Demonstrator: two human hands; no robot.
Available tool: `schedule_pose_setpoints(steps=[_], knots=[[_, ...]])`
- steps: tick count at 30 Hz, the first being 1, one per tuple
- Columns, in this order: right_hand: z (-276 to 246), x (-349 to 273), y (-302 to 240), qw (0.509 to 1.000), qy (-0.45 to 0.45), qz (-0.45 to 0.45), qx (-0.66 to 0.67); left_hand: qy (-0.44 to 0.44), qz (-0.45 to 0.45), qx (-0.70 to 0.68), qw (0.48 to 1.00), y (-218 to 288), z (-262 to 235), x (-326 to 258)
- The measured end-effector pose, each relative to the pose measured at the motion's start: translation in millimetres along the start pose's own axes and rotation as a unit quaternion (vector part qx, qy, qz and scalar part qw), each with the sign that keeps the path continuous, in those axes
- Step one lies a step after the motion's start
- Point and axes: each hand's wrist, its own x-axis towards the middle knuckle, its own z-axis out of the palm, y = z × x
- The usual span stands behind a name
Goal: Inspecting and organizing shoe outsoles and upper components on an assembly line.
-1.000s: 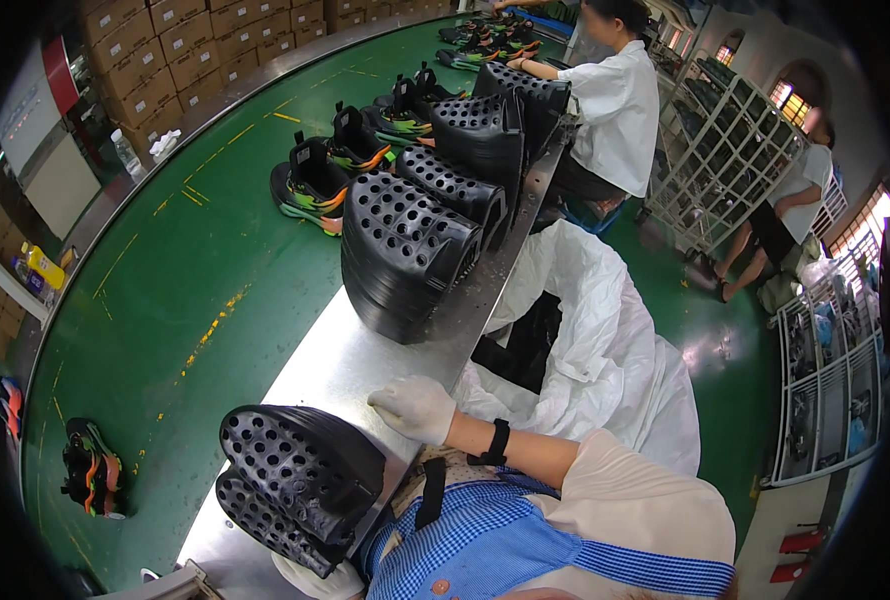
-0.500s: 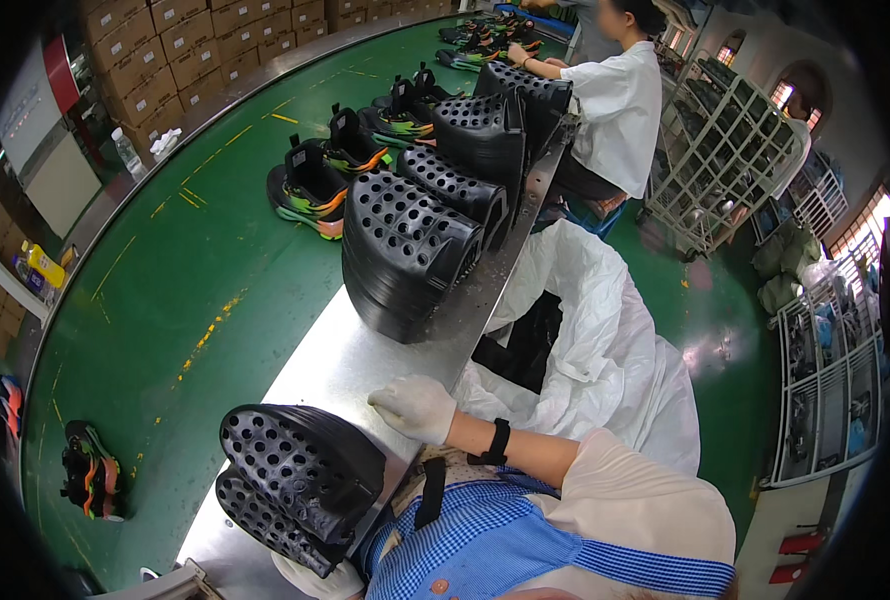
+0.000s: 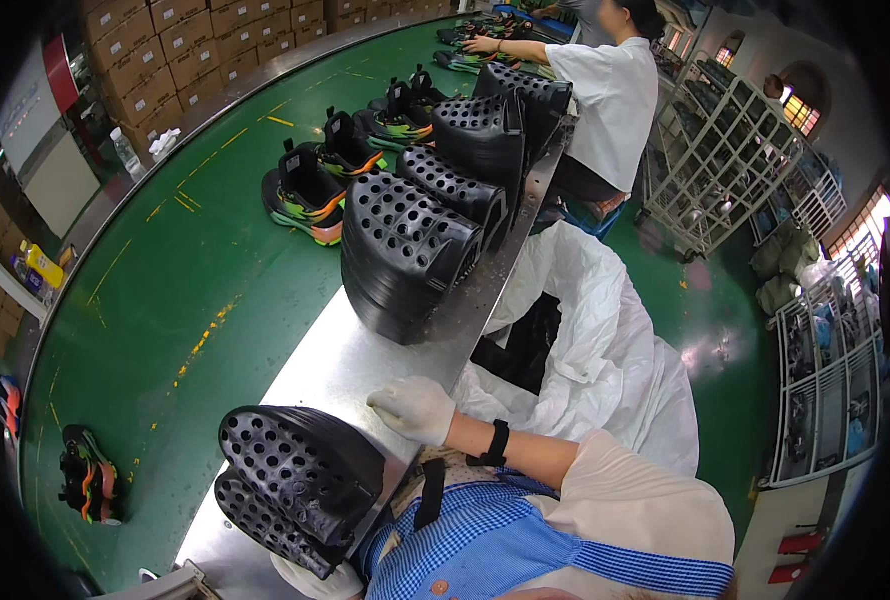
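Note:
My right hand (image 3: 412, 410), in a white glove, rests on the metal ledge (image 3: 310, 370) with its fingers curled in and nothing visible in it. Just left of it stands a nested stack of black perforated plastic shoe inserts (image 3: 300, 455). My left hand (image 3: 317, 582), also gloved, is at the near end of that stack. The inserts hide its fingers, so its grip does not show. Farther along the ledge is a taller stack of the same black inserts (image 3: 405, 250), with more stacks behind it.
A green conveyor belt (image 3: 195, 290) beyond the ledge carries black and orange sneakers (image 3: 305, 190). An open white sack (image 3: 615, 330) with black pieces inside stands right of the ledge. A co-worker (image 3: 610, 110) sits farther along. Metal racks (image 3: 725, 160) and stacked cartons (image 3: 135, 70) line the sides.
The sneakers on the green belt have shifted slightly toward the near left. The co-worker's arm now stretches out over the belt. My hands have hardly moved.

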Motion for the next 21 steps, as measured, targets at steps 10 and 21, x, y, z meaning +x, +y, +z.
schedule_pose_setpoints(steps=[10, 21], knots=[[1.3, 2.3, 3.4, 1.000, -0.001, 0.004, -0.011, 0.023, 0.003, -0.021, 1.000, 4.9, 1.6, 6.2], [2.6, 2.7, 9.8, 1.000, 0.012, -0.001, 0.005, 0.018, 0.013, -0.011, 1.000, 4.9, 6.6, 5.5]])
